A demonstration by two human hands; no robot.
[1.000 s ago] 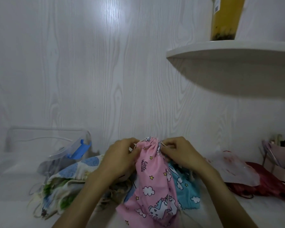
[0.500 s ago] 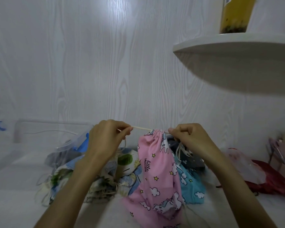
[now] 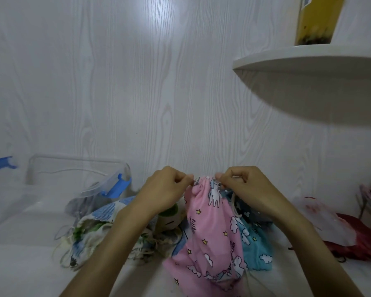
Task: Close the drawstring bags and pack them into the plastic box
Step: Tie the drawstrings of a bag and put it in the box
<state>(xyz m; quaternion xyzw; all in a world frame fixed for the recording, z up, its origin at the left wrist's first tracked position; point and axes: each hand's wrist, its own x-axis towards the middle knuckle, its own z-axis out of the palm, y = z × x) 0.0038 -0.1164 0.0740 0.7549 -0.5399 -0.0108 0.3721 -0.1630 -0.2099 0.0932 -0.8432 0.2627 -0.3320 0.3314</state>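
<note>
Head view: left hand (image 3: 163, 189) and right hand (image 3: 244, 187) are pinching the gathered neck of the pink bag (image 3: 210, 228), which is hanging above the table (image 3: 19, 264). Its mouth is looking cinched; other bags (image 3: 99, 224) are lying unpacked beside the plastic box (image 3: 79, 166). Packing is remaining. Half a second ago the hands were spread, stretching the cord; now they are meeting at the neck.

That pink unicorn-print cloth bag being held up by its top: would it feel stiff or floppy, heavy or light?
Probably floppy: the pink unicorn-print cloth drawstring bag hangs in soft folds from its gathered mouth, pinched by the left hand and right hand. Likely light, since fingertip pinches alone hold it up. It looks flat, so perhaps nearly empty.
</note>
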